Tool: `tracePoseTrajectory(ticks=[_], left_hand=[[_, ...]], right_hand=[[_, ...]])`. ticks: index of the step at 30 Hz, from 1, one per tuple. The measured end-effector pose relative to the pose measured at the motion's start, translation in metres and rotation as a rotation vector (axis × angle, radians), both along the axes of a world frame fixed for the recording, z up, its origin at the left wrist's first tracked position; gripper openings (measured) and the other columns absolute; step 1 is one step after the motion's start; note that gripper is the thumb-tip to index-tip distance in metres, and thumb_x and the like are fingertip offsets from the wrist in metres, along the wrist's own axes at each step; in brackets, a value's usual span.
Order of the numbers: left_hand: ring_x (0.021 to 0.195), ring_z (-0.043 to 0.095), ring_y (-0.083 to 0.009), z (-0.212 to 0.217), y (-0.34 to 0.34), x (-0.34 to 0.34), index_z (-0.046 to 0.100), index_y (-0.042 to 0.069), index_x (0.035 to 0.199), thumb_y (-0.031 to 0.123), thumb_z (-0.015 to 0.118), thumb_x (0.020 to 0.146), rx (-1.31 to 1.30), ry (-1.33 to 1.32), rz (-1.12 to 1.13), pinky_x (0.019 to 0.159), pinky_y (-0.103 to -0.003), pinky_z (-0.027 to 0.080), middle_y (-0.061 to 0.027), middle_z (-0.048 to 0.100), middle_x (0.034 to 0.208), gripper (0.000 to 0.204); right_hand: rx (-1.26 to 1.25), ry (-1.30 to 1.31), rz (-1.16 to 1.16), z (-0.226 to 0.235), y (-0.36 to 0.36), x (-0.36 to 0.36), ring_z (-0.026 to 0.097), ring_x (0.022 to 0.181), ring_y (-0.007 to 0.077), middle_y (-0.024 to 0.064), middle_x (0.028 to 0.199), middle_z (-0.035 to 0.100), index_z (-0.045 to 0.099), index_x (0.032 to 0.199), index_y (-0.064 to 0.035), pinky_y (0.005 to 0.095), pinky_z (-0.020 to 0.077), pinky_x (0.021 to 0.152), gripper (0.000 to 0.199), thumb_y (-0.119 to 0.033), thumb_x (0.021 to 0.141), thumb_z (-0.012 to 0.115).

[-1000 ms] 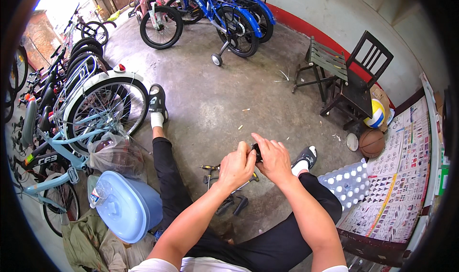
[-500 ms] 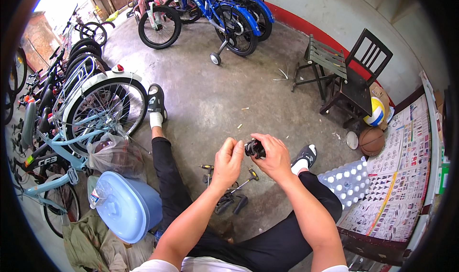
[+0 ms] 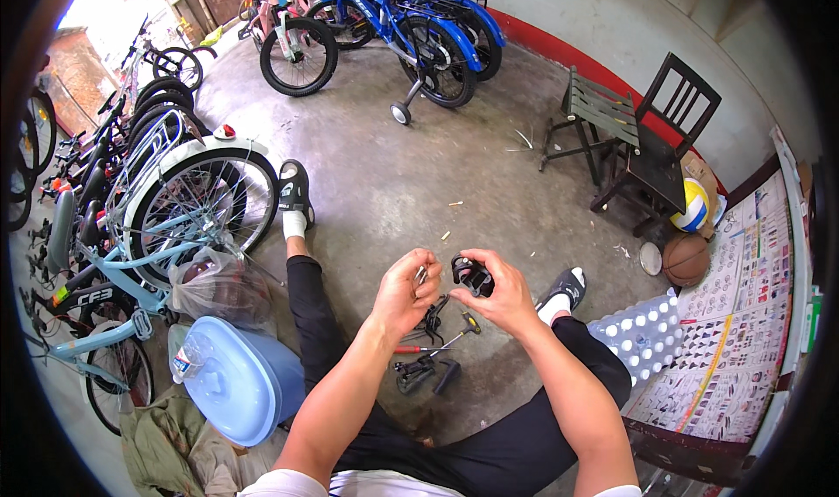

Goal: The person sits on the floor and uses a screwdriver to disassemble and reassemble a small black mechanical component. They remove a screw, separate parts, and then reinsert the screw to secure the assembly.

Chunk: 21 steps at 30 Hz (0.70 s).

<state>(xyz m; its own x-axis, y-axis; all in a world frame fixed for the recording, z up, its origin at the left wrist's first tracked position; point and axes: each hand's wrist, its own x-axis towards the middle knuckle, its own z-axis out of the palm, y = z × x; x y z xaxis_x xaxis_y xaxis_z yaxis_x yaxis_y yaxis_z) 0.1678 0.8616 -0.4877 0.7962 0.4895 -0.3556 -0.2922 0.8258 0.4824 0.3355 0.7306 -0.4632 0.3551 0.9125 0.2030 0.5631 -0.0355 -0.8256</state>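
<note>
Fingers of right hand around small black curved clamp.

The person sits on the floor with legs spread. Between the legs lie a hammer and other tools. Above them the left hand and right hand are side by side, the right holding a small part. A bicycle stands to the left, a tub just before it. A chair stands to the right, with two balls just beside it.
</note>
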Motion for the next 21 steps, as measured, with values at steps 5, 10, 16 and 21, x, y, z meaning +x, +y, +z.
tracePoseTrajectory(ticks=[5,10,16,21], left_hand=[[0.062,0.049,-0.008,0.009,0.0,0.013,0.062,0.006,0.108,0.02,0.067,0.104,0.725,0.345,-0.105,0.05,-0.027,0.037,0.0016,0.059,0.081,0.016],[0.061,0.063,-0.0224,0.031,-0.003,0.028,0.06,0.003,0.105,0.019,0.069,0.1,1.382,0.604,-0.192,0.059,-0.04,0.046,-0.0081,0.066,0.073,0.019],[0.073,0.068,-0.043,0.026,-0.001,0.03,0.059,0.004,0.1,0.026,0.061,0.103,1.749,0.637,-0.149,0.063,-0.051,0.05,-0.0193,0.066,0.073,0.023],[0.076,0.068,-0.0453,0.028,0.0,0.032,0.058,0.005,0.102,0.027,0.057,0.105,1.757,0.746,-0.233,0.065,-0.055,0.05,-0.0204,0.067,0.075,0.022]], right_hand=[[-0.03,-0.011,-0.029,-0.008,-0.002,0.0,0.074,0.107,0.0329,0.0117,0.114,0.075,0.06,0.132,-0.0121,0.0439,0.0581,0.09,0.055,-0.02,0.083,0.084],[-0.059,-0.049,-0.043,-0.008,-0.004,0.002,0.073,0.106,0.0355,0.0142,0.113,0.074,0.055,0.135,-0.0133,0.0447,0.0579,0.088,0.061,-0.018,0.082,0.084],[0.005,-0.179,-0.008,-0.005,-0.002,0.001,0.073,0.102,0.0368,0.0142,0.109,0.074,0.053,0.139,-0.0135,0.0453,0.057,0.088,0.065,-0.017,0.081,0.083],[0.0,-0.204,-0.006,-0.009,-0.004,0.006,0.073,0.1,0.0359,0.014,0.108,0.075,0.051,0.14,-0.0122,0.0449,0.0563,0.089,0.068,-0.017,0.08,0.083]])
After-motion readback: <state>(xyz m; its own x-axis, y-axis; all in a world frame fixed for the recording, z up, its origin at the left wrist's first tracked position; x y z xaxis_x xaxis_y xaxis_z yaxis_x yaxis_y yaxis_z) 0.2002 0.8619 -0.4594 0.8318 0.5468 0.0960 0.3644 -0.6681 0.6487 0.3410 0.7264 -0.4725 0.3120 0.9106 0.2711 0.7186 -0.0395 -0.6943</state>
